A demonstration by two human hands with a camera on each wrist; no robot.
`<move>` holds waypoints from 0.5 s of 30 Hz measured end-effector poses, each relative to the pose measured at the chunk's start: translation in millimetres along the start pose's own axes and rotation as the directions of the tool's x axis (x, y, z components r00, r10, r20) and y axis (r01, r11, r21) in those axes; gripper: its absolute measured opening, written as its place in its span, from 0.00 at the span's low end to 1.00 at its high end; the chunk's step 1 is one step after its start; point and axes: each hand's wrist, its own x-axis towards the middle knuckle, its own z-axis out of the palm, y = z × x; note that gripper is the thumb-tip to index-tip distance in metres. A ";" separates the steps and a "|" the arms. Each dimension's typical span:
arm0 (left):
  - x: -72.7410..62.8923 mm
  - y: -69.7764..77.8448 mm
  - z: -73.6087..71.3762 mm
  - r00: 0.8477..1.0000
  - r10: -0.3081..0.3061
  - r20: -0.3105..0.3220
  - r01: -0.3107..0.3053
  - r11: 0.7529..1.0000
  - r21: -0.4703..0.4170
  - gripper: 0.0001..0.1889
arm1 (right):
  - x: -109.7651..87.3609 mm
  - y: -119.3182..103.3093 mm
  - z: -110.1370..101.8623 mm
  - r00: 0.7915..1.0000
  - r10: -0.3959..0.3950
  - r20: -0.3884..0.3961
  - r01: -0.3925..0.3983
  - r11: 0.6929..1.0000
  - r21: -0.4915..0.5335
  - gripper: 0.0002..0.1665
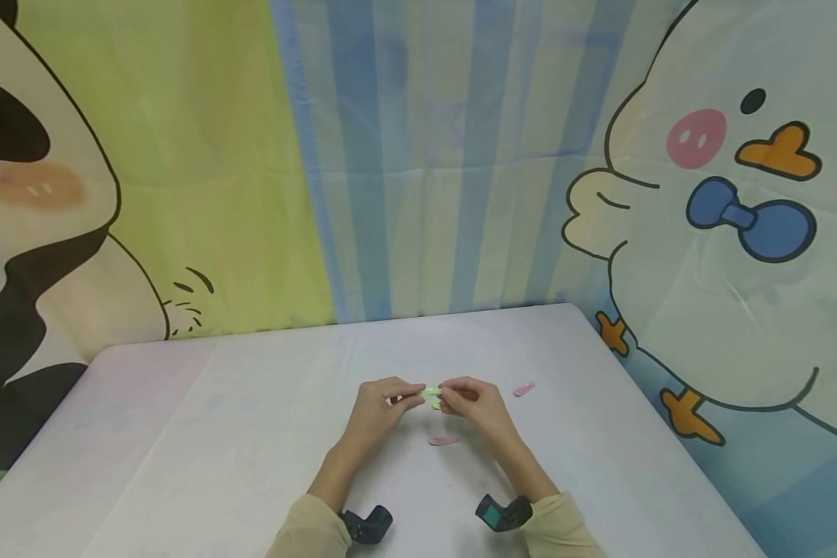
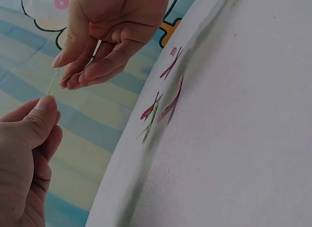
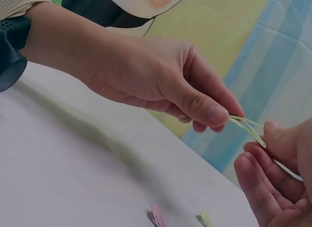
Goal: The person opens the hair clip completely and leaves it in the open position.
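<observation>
Table (image 1: 237, 434) edges run well beyond 2 hands (image 1: 380, 409) (image 1: 483, 407) pinching green clip (image 1: 431, 392).

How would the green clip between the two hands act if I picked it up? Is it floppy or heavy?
Probably not heavy: the green clip looks tiny and thin beside the left hand. Its narrow strips stand apart without drooping, so it's likely stiff, perhaps springy. Being long and slim, it probably wouldn't roll far.

A slim green clip (image 1: 431, 392), prongs parted, is held between fingers (image 1: 406, 387).
</observation>
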 end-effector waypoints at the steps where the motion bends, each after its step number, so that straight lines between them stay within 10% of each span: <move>1: 0.1 0.2 -0.1 1.000 -0.014 -0.001 0.014 1.000 -0.014 0.09 | 0.8 0.4 -1.3 1.000 -0.005 0.013 0.005 1.000 0.001 0.15; 15: -1.2 2.0 2.3 0.995 -0.095 -0.019 0.091 0.988 -0.125 0.10 | 0.4 1.7 -4.1 0.979 -0.194 -0.055 0.178 0.959 -0.220 0.07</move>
